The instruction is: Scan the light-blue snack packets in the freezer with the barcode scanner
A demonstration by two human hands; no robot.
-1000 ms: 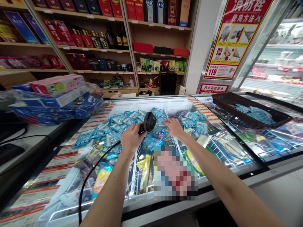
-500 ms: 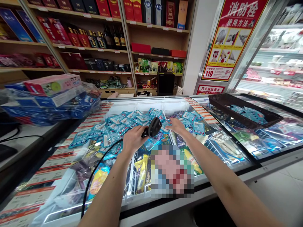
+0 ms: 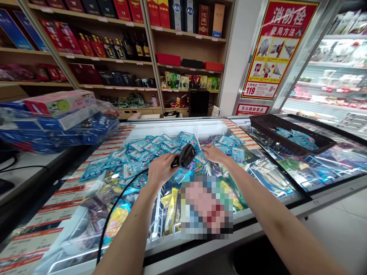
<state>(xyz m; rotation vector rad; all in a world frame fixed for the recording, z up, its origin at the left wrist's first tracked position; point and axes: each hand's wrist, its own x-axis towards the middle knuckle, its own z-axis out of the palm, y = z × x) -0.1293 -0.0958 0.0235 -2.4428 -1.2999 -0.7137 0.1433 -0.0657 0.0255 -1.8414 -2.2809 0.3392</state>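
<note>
My left hand (image 3: 162,168) is closed round the handle of a black barcode scanner (image 3: 187,156), its head pointing to the right. A black cable runs from it down past my left forearm. To the right, my right hand (image 3: 213,154) reaches over the freezer with fingers stretched out and apart. Its fingertips are at a small blue packet (image 3: 202,157), seemingly touching it. Many similar blue packets (image 3: 140,145) lie spread and overlapping on the freezer's glass top, left of and beyond the scanner. More blue packets (image 3: 237,154) lie right of my right hand.
Below the glass, the chest freezer holds bagged goods in white wire baskets (image 3: 159,217). A brown plastic basket (image 3: 323,147) with blue packets rests on the right. Plastic-wrapped boxes (image 3: 57,118) stand on the left. A pixelated patch covers the front middle. Shelves stand behind.
The whole view has shifted slightly to the left. My right hand has moved only a little, its fingers still at the packet. My left hand keeps the scanner in nearly the same place.
</note>
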